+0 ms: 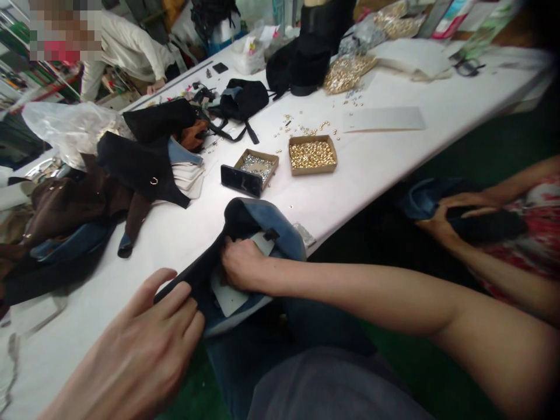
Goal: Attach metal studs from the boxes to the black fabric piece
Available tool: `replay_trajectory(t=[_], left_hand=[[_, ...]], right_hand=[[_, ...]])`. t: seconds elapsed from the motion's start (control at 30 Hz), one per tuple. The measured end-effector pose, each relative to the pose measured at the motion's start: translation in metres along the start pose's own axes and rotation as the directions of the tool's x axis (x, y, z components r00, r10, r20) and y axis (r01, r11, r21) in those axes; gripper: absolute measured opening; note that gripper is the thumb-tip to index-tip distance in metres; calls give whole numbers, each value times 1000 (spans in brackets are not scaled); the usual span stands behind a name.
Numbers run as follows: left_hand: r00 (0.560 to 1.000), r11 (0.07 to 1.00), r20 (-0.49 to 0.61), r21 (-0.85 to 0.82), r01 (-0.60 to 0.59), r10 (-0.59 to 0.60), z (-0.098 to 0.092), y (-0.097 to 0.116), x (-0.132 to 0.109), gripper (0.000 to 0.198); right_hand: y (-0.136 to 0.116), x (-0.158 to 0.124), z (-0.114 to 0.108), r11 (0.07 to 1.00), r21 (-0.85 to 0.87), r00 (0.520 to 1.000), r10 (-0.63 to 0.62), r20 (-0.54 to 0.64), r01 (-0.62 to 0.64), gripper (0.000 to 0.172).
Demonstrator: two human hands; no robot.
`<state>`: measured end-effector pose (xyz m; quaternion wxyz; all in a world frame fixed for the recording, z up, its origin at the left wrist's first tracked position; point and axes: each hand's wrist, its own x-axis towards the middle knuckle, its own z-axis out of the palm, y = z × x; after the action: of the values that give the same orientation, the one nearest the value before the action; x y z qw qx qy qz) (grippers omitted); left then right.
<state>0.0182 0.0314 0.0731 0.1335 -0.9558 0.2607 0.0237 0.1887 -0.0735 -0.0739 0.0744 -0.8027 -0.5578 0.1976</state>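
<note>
A black bag with a blue lining (284,224) sits at the table's near edge, its mouth facing me. My left hand (157,332) is closed on the bag's black rim, pulling it out to the left. My right hand (245,265) reaches inside the bag with its fingers curled; the fingertips are hidden, and I cannot tell what they hold. Beneath that hand a pale flat panel (230,298) shows against the lining. A small dark tab (271,234) stands out near the bag's far inner side.
Beyond the bag are a phone (240,181), a box of silver studs (262,166) and a box of gold studs (311,157). Dark bag pieces (135,166) pile up at left. A co-worker's hands (441,221) hold blue material at right; another person (126,46) leans in at the far left.
</note>
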Motion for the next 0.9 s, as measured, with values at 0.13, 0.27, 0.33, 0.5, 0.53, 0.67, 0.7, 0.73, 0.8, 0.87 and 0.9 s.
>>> replay_trajectory(t=[0.13,0.27,0.33,0.5,0.53,0.67,0.7,0.73,0.8,0.87,0.9], left_hand=[[1000,1000,13,1,-7,7,12,-6,-4,22],[998,998,-24,31,-54,55,26,-13,-18,20],[997,997,-35,31,-65,66,29,-13,-23,23],[995,997,-101,-82,7,-15,30,-2,-24,27],[994,992,-97,-114,46,-57,30,0,-24,26],[990,976,-61,-185,112,-125,29,2,-25,26],[989,973,-61,-196,118,-132,28,2,-26,27],[988,971,-66,-208,122,-138,28,2,-26,27],[984,966,-90,-224,128,-151,26,3,-27,30],[979,962,-109,-233,144,-173,24,5,-27,35],[977,959,-116,-242,149,-181,23,6,-27,37]], right_hand=[[6,6,-1,1000,25,999,10,-47,-9,60],[12,13,-3,996,87,999,7,35,-10,51],[13,15,-8,995,97,998,21,62,-27,54],[15,11,-28,991,125,988,33,150,-52,49],[16,11,-32,990,129,984,24,179,-47,42],[23,15,-36,992,127,975,-15,224,-14,33],[25,17,-35,993,121,975,-19,221,-8,33],[26,19,-33,993,117,976,-22,219,-3,33],[28,22,-29,993,119,979,-25,201,1,37],[29,23,-25,991,135,982,-23,187,-3,45],[28,22,-23,991,135,983,-16,181,-9,50]])
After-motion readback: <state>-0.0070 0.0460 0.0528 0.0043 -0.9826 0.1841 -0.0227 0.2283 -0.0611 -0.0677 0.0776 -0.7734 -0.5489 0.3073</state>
